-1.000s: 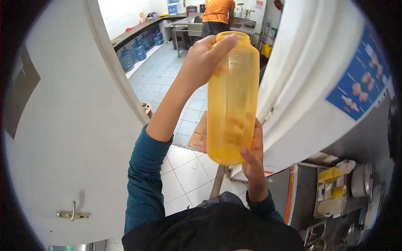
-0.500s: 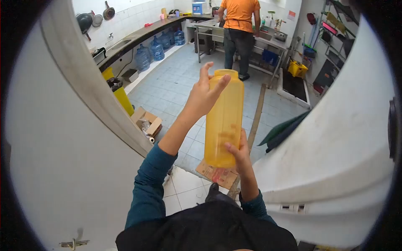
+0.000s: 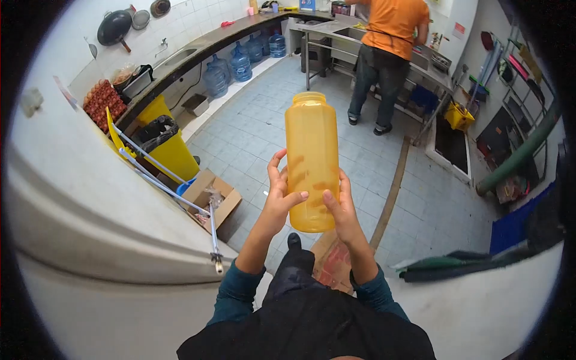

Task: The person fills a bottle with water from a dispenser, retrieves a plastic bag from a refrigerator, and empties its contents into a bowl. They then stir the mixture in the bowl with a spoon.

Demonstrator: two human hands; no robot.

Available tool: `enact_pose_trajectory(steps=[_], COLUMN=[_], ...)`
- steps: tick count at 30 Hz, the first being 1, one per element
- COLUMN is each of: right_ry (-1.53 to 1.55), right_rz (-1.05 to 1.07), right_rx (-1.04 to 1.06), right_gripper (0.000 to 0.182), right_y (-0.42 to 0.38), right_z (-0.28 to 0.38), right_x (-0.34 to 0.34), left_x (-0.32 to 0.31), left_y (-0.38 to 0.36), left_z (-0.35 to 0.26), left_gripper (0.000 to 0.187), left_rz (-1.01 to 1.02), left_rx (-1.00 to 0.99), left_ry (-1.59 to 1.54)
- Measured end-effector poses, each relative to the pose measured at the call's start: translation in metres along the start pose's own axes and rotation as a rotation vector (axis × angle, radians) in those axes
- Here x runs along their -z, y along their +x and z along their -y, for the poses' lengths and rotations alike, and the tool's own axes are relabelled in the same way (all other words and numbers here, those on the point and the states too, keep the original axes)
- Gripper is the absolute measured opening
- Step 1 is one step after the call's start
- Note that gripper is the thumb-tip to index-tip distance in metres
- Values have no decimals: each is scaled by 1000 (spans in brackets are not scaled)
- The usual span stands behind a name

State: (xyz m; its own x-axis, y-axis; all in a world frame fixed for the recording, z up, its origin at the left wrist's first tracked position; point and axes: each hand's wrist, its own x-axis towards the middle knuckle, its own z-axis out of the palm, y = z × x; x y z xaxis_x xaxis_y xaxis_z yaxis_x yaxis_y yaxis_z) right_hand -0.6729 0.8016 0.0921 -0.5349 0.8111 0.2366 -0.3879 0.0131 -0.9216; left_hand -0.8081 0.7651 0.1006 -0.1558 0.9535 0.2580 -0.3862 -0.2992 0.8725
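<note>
A tall translucent yellow container [image 3: 312,150] stands upright in mid-air in front of me, its open neck at the top. My left hand [image 3: 281,198] grips its lower left side, thumb on the near face. On the lower right side my right hand [image 3: 345,210] holds it the same way. Fingers of both hands show dimly through the wall from behind. The container looks empty.
A person in an orange top [image 3: 396,30] stands at the metal sink counter [image 3: 354,33]. On the left are a yellow bin [image 3: 171,157], an open cardboard box [image 3: 225,210] and mop handles [image 3: 214,237]. Blue water bottles [image 3: 240,65] line the wall. Flattened cardboard [image 3: 336,264] lies underfoot.
My left hand has moved from the container's neck down to its lower left side. The view has advanced through the doorway, and the person in orange has shifted right in view.
</note>
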Motion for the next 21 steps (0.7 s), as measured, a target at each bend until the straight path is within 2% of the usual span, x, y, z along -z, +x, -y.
enact_pose_trajectory(steps=[7,12,21], right_ry=[-188,-248,-246], right_rz=[68,91,121], right_rx=[15,9,-5], right_gripper=[70,70,72], right_y=[199,332,596], right_z=[-42,-65,-149], right_x=[-2,6,26], left_x=[107,169,309], left_y=[174,292,517], left_z=[8,13,19], left_gripper=[79,74,65], left_rz=[-32,-70,-97], left_rx=[-137,-87,9], left_ry=[-74,-92,-72])
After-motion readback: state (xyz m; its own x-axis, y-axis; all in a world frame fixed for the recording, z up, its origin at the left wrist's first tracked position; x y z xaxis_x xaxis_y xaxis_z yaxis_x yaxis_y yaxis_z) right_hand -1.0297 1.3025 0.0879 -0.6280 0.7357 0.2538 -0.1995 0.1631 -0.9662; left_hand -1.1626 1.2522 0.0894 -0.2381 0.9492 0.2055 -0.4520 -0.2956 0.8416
